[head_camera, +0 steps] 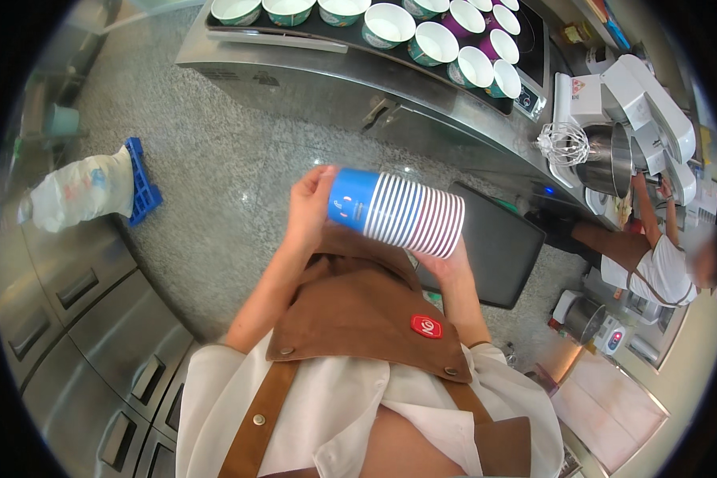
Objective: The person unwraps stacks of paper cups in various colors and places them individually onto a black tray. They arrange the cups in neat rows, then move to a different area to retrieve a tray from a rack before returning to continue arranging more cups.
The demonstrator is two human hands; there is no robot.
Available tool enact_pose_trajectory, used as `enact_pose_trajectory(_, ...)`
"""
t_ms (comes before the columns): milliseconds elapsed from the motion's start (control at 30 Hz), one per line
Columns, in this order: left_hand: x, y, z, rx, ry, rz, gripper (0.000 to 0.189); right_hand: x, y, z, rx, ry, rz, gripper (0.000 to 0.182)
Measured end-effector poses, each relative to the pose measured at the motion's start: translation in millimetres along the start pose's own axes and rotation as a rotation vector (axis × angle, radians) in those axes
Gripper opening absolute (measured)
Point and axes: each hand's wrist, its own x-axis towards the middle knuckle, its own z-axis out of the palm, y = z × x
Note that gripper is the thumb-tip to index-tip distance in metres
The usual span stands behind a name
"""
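Between my two hands a long nested stack of paper cups [397, 212] lies on its side at waist height. The cup at the left end shows a blue printed wall; white rims run along the rest, with dark red between those at the right end. My left hand [309, 194] grips the blue end cup by its base, thumb on top. Under the rim end, my right hand [447, 263] supports the stack, its fingers mostly hidden behind the cups. Beyond, on the steel counter [334, 69], a black tray [394, 57] bears upright green paper cups [388, 27] and purple ones [467, 18].
Right of the counter's cups stand a wire whisk [564, 143] and a stand mixer [651, 101] with a steel bowl [603, 167]. A co-worker [651, 251] reaches near it. A dark rectangular panel [484, 245] is low at right. Left are a blue crate [142, 185] and steel drawers [131, 334].
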Motion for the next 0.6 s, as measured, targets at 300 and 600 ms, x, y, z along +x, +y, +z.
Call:
enact_pose_trajectory(300,-17.3,-0.5,-26.8,0.224,-0.101,0.131,0.027,-29.0,21.8,4.3,-0.488,0.134,-0.105,0.039)
enact_pose_trajectory(600,-51.2,-4.5,-14.8,0.690,-0.078,0.334,0.021,-57.1,69.8,25.7,-1.082,-0.190,-0.320,0.061)
